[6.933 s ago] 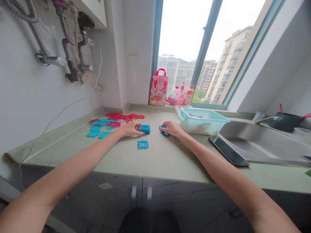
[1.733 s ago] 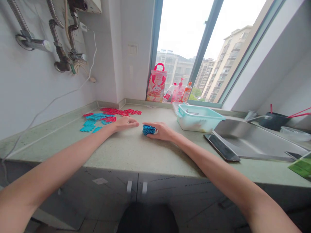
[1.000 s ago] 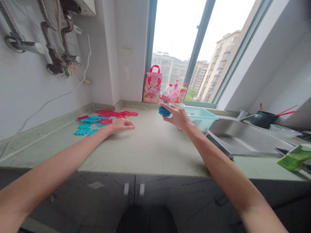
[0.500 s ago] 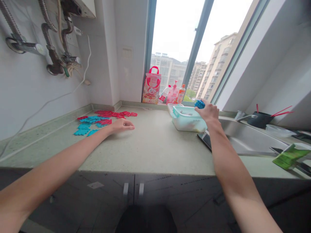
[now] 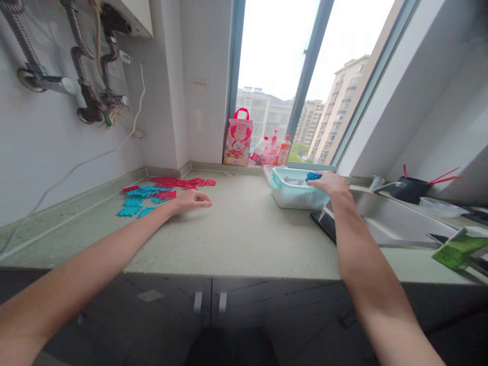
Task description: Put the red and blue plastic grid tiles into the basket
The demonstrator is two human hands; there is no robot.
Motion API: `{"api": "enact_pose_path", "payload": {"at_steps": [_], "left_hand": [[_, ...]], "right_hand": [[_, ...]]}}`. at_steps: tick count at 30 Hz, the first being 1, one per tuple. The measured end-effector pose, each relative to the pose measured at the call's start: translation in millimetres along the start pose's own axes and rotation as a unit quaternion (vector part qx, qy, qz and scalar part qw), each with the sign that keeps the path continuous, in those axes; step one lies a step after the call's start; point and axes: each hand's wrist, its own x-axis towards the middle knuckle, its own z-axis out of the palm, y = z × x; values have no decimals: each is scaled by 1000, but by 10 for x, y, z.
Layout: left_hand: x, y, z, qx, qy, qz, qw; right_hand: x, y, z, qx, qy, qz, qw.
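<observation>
My right hand (image 5: 332, 184) is closed around a blue cube of snapped-together plastic tiles (image 5: 312, 176) and holds it just over the right rim of a pale teal plastic tub (image 5: 293, 195). My left hand (image 5: 192, 199) rests on the green counter with its fingers loosely curled and nothing in it. To its left lies a scatter of flat blue tiles (image 5: 134, 204), and several red tiles (image 5: 182, 182) lie behind them.
A dark phone (image 5: 324, 225) lies by the tub, next to a steel sink (image 5: 396, 223). A pink bag (image 5: 238, 137) and bottles (image 5: 272, 151) stand at the window. A green carton (image 5: 455, 249) sits at far right. Pipes and a cable hang on the left wall.
My right hand lifted the blue cube from the counter's middle, carried it right over the tub, and has now lowered it to the tub's rim. The left hand stayed put.
</observation>
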Motion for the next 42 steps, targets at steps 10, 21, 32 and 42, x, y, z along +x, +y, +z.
{"api": "enact_pose_path", "payload": {"at_steps": [10,21,32,42], "left_hand": [[37,-61,-8,17,-3,-5,1000],[22,-48,17,7,2,4,1000],[-52,4,47,34,25,20,999],[-84,-152,-235,280,137,-45,949]], "right_hand": [[36,0,34,3,16,10,1000],[-370,-435,-110,69,245,-122,959],[-1522,-1729,812,177,-17,-642,746],[-1347,-1553,842,174,-108,-602,772]]}}
